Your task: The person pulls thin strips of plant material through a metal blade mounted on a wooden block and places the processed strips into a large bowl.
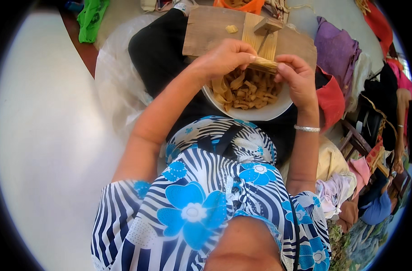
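Between my two hands stretches a ridged yellow-brown strip point(265, 63), its exact kind unclear. My left hand point(233, 53) pinches its left end, while the thumb and fingers of my right hand point(295, 74) close on its right end. Just beneath, a white basin point(278, 114) sits at my lap, holding many tan-brown curled strips point(251, 92). A brown wooden board point(208, 29) lies beyond the basin. On its paler middle plank point(251, 34) stands a small wooden block point(268, 25) with a thin rod under it. One small yellow piece point(231, 29) rests on the board.
An orange basket point(242, 5) stands past the board. Purple cloth point(334, 54) and red cloth point(330, 97) lie to the right, with other people beyond, one arm point(401, 122) showing. Clear plastic sheeting point(120, 72) spreads at the left, a green bag point(92, 20) farther off.
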`<state>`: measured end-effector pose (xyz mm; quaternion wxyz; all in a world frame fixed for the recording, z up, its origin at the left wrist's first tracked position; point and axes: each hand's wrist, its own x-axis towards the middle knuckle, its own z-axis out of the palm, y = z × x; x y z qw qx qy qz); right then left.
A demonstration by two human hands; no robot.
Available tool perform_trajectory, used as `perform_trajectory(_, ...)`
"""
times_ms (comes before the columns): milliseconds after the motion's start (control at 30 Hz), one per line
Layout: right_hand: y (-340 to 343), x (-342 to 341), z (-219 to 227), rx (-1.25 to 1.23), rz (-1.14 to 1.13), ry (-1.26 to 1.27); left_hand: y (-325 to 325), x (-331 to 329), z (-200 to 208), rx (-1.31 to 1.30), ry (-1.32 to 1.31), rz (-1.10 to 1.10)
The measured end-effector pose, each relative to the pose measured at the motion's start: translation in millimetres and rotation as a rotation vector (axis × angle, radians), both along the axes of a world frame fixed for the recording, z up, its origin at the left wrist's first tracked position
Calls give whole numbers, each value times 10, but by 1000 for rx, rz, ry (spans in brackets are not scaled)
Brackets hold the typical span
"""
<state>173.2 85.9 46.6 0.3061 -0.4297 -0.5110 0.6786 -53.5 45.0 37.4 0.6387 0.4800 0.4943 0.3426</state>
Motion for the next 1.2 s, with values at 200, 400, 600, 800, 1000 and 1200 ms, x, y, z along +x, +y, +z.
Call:
perform_trajectory(200, 146, -128, -176, 125, -98, -38, 205, -88, -89, 100, 24, 125)
perform_trajectory(400, 175, -288, -378, 444, -100, -398, 313, 17, -396, 306, 369, 243)
perform_trajectory(600, 1, -103, -240, 918, -114, -668, 131, -70, -265, 250, 585, 255)
perform_trajectory(800, -271, -379, -15, 1108, -122, -627, -201, 454, -68, -188, -287, 214)
perform_trajectory(1000, -192, -48, -27, 518, -62, -642, -174, 173, -4, -17, 42, -12)
perform_trajectory(1200, -755, -163, 523, -377, 368, 162, -194, 246, 56, 201, 22, -2)
